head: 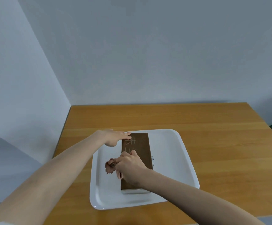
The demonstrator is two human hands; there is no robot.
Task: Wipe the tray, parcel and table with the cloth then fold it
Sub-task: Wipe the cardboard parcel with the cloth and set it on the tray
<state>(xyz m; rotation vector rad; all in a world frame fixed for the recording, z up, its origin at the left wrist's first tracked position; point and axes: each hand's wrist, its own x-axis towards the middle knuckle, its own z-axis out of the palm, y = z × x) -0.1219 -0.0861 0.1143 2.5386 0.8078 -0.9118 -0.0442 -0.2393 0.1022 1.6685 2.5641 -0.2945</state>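
A light wooden table (pixel 196 124) with a smooth honey-coloured top stands pushed into a corner of plain pale grey-blue walls (pixel 132 54), and a white rectangular tray with rounded corners (pixel 177 153) lies on it nearer the left edge. A long brown paper-wrapped parcel with pale characters on top (pixel 138 146) lies lengthwise in the tray's middle, the left hand (pixel 115 138) resting flat with fingers extended on its far left corner. The right hand (pixel 130 166) has its fingers closed on a crumpled pinkish-brown cloth (pixel 111 165) at the parcel's left side, over the tray floor.
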